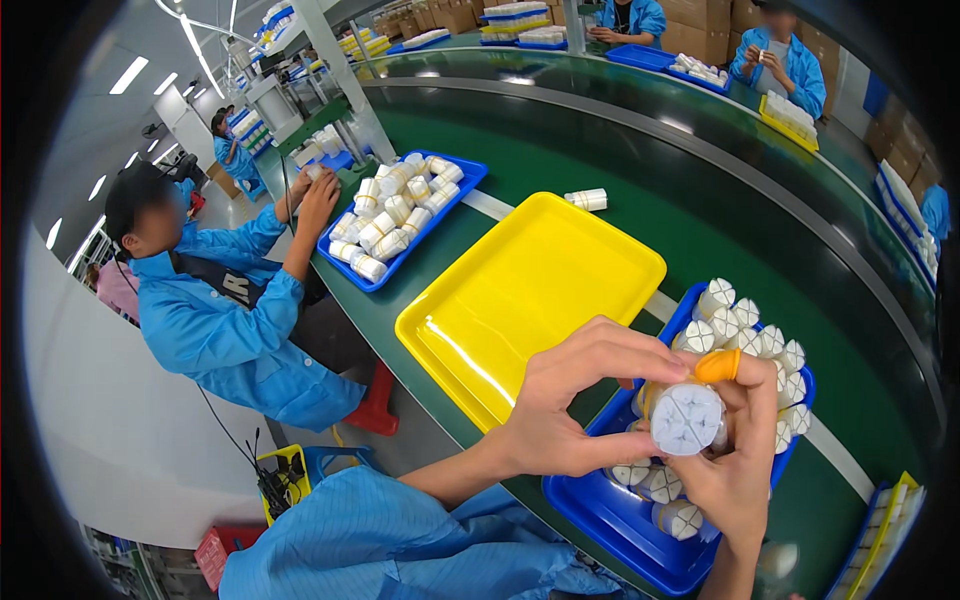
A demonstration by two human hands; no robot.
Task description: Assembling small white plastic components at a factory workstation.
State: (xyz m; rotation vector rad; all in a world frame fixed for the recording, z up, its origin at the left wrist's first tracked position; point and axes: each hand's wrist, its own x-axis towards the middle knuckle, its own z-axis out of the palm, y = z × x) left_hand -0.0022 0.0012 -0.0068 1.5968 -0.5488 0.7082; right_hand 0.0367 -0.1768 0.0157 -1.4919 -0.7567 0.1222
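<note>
Above the blue tray [600, 520] of white bottles, both hands closed round one white bottle [687, 418]: left hand [560, 410] steadying its side, right hand [735, 460] cradling beneath, cap end turned up for viewing. Beside, empty yellow tray [530, 290] on green counter [440, 330].

A long green conveyor belt [640, 150] curves through the hall, strip lights [130, 75] glowing on the white ceiling. Cardboard boxes [700, 25] stack along the far wall, a red stool [375, 405] stands on the grey floor [235, 215].
</note>
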